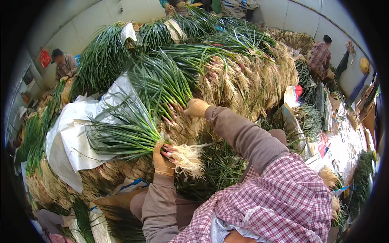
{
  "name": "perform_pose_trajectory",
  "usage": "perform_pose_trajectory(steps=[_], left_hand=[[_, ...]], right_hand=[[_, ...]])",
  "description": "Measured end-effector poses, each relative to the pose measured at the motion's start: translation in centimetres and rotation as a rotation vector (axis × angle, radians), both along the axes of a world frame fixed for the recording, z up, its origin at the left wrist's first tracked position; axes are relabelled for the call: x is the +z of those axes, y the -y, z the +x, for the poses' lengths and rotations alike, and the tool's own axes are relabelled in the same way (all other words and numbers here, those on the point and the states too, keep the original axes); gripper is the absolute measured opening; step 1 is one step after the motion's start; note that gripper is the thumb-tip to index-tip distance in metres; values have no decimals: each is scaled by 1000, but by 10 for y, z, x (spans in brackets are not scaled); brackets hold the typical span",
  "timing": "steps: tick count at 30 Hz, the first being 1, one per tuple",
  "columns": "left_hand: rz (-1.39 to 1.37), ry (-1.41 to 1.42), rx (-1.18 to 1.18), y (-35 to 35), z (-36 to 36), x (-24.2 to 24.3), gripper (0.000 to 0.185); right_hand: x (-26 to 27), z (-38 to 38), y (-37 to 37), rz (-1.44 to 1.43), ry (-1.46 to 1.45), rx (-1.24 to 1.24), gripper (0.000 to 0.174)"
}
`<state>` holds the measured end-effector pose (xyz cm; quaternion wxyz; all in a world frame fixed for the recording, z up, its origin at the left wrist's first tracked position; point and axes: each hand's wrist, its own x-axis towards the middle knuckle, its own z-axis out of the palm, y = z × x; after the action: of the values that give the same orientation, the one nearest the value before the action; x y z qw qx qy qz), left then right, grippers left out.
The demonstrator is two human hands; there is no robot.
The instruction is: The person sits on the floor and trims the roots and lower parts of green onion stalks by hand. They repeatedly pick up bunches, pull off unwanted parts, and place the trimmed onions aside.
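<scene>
My left hand (pixel 163 161), in a tan glove, grips a bunch of green onion-like plants (pixel 136 138) just above their pinkish bases. Its pale, stringy roots (pixel 188 161) spread to the right, while the long leaves fan out leftward over a white plastic sheet (pixel 76 136). Further out, my gloved right hand (pixel 197 108) is closed around stem bases at the near edge of a large heap of similar plants (pixel 170 79). Its fingertips are partly hidden among the stems and roots.
Hanging roots (pixel 243 82) cover the heap's right side. Loose green leaves (pixel 225 164) lie below my hands. Co-workers sit at the left (pixel 63 66) and right (pixel 320 56), with another person's hands (pixel 170 9) behind the heap. Sacks and bunches (pixel 307 121) crowd the right.
</scene>
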<state>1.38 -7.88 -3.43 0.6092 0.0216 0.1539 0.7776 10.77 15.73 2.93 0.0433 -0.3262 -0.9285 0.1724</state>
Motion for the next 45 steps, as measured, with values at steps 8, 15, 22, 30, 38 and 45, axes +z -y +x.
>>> perform_pose_trajectory(steps=[8, 15, 22, 30, 38, 45], left_hand=[[-71, -300, 63, -8, 24, 17, 24], [-93, -234, 69, -15, 30, 15, 39], [-249, -274, 26, -17, 26, 5, 33], [-244, -223, 27, -10, 25, 2, 31], [-162, -279, 73, -2, 21, -3, 34], [-161, -231, -2, 0, 9, -16, 36]], right_hand=[[-3, 60, 82, 144, -256, 374, 21], [-3, 67, 63, -167, -226, 68, 32], [-14, 24, 82, -428, -526, 184, 31], [-29, 42, 84, -372, -766, 167, 18], [97, 87, -76, 969, -384, -21, 9], [211, 133, -222, 971, -810, -367, 20]])
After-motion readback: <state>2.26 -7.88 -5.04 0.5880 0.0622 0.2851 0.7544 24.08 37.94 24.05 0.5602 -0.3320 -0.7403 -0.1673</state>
